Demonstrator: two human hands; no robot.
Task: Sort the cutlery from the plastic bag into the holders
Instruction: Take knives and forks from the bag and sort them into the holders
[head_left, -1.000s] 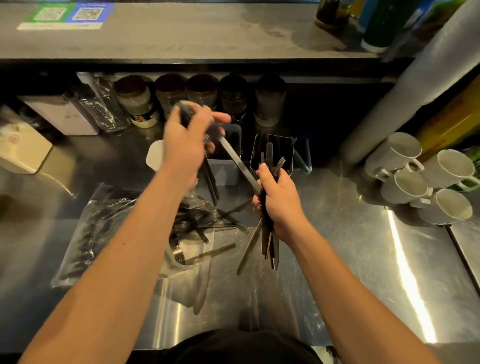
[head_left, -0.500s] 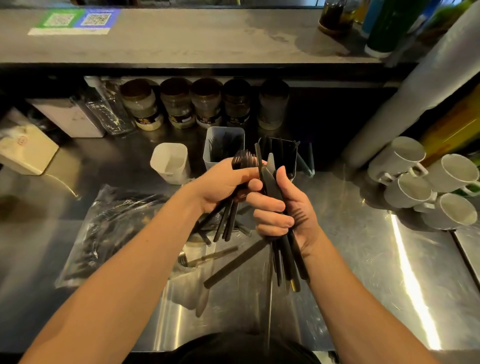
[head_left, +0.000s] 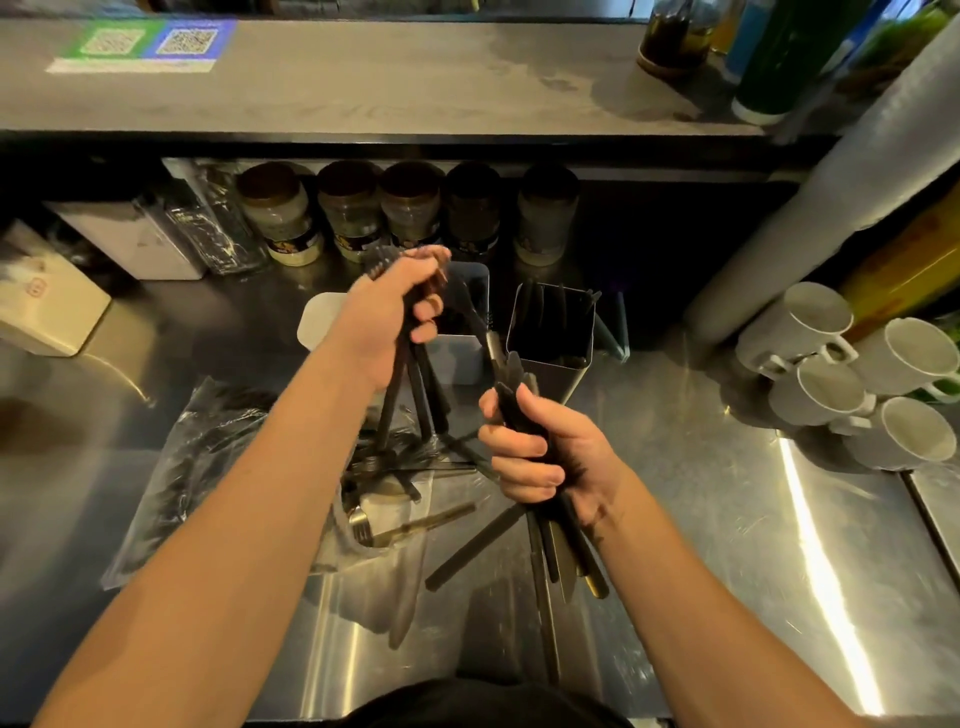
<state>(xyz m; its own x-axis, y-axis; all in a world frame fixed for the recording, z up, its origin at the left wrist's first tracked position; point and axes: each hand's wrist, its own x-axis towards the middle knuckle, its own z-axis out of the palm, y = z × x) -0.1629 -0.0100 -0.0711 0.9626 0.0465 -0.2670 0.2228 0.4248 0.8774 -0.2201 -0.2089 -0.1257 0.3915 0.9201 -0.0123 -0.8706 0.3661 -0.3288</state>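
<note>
We work at a steel worktop (head_left: 701, 519) whose sheen throws bright glare. On its left lies the plastic bag (head_left: 197, 467), crumpled and open toward the middle, with loose dark cutlery (head_left: 395, 467) spilling from its mouth and a paler fork (head_left: 410, 527) lying just beside that heap. Behind the heap stand the holders: a white holder (head_left: 317, 325) on the left, a grey holder (head_left: 467, 353) in the middle and a dark holder (head_left: 550, 343) on the right that already has dark pieces standing in it.

Our left hand (head_left: 389, 322) is raised in front of the grey holder, its fingers (head_left: 428, 309) curled round a left bundle (head_left: 415, 395) of dark handles that hang down toward the heap. Our right hand (head_left: 540, 457) is lower and nearer us, its fingers (head_left: 511, 452) wrapped round a right bundle (head_left: 550, 551) whose ends fan out unevenly below the fist.

The risks look plain to us. Both bundles are loosely splayed, so a piece could slide out and clatter onto the worktop if either grip eases. Everything is dark and alike in this dim light, so we could drop a piece into the wrong holder. A long piece from the left bundle reaches across toward our right hand, and could snag there as we part them.
</note>
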